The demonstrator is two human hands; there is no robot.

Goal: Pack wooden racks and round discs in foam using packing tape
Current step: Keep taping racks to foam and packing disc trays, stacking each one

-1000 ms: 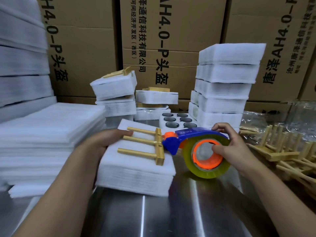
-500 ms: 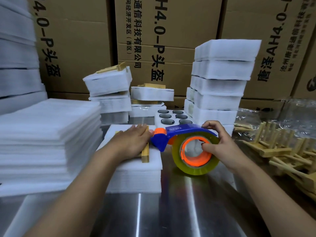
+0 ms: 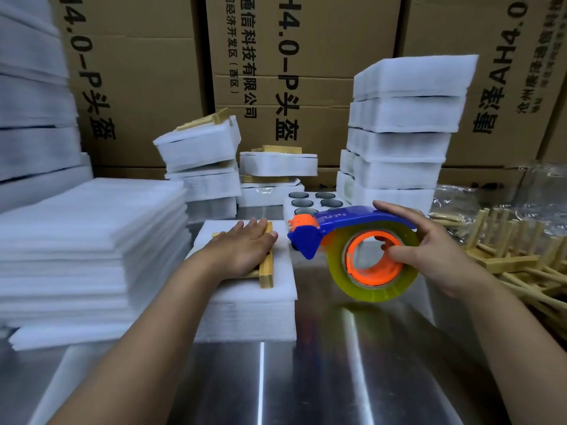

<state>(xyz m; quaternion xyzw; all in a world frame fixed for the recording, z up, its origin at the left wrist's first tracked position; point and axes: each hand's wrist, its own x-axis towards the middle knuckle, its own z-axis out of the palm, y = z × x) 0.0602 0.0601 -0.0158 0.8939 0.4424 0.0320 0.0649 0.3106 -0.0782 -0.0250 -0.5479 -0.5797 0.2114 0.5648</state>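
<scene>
One pale wooden rack [image 3: 266, 268] lies flat on foam stack [image 3: 245, 308]; left hand [image 3: 242, 251], fingers [image 3: 254, 229] straight, now presses over it, previously uncovered; right hand [image 3: 438, 256] grasps tape dispenser [image 3: 346, 222]

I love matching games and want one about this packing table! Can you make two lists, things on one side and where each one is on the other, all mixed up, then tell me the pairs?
Things
1. tape dispenser
2. wooden rack
3. round discs
4. loose racks

Places
A. in holes of the foam tray
B. heaped on the table's right side
C. gripped by the right hand
D. flat under the left hand, on a foam stack

Pairs: 1-C, 2-D, 3-A, 4-B.
</scene>
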